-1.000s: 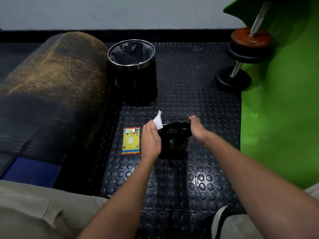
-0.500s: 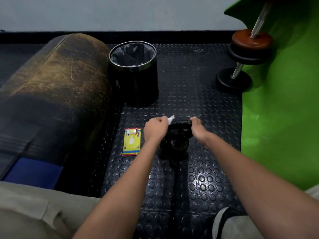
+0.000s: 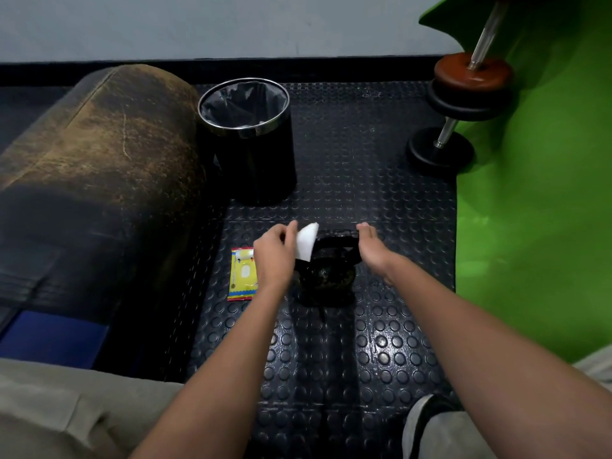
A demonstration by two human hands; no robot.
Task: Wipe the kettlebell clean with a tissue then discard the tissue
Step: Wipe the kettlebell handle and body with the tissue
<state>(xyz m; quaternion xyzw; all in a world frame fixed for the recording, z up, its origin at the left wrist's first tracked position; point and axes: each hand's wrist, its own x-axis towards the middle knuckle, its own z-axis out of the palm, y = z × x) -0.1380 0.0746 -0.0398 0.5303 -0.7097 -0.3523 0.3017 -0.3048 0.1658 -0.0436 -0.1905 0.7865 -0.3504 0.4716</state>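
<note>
A black kettlebell (image 3: 326, 273) stands on the studded rubber floor in front of me. My left hand (image 3: 275, 255) holds a white tissue (image 3: 306, 241) against the left end of the kettlebell's handle. At the right end of the handle, my right hand (image 3: 371, 248) grips it, its fingers curled over the far side. A black bin (image 3: 248, 140) with a steel rim and a dark liner stands open beyond the kettlebell, to the left.
A yellow tissue pack (image 3: 242, 273) lies flat just left of my left hand. A worn padded bolster (image 3: 96, 167) fills the left side. A barbell with plates (image 3: 463, 94) leans at the back right beside a green mat (image 3: 536, 193).
My left hand slid along the handle's left end and back; the tissue, bunched small half a second ago, now stands out as a wide flap. My right hand stayed in place.
</note>
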